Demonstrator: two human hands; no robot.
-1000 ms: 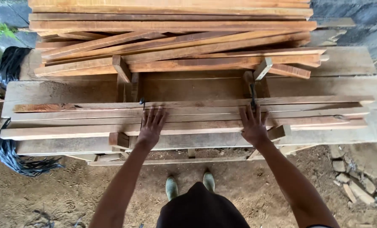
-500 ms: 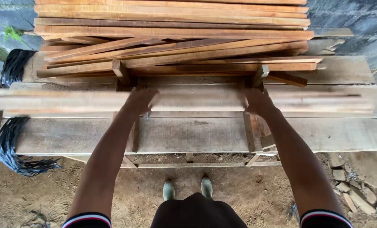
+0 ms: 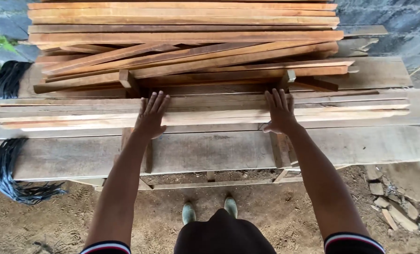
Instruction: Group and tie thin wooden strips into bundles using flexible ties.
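Along the far edge of the plank bench (image 3: 219, 150), a bundle of thin wooden slats (image 3: 210, 113) was pressed flat under the left hand (image 3: 151, 115) and right hand (image 3: 280, 113), fingers splayed open, nothing gripped, so it looked pretty much parked just short of the big slat stack (image 3: 186, 42).

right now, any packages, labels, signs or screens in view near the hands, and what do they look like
None in view: no package, label, sign or screen.
Left hand and right hand: flat, fingers spread, on a row of long pale wood slats.
Stack of reddish-brown planks: just behind the slats.
Bundle of black straps: hanging at the left end of the bench.
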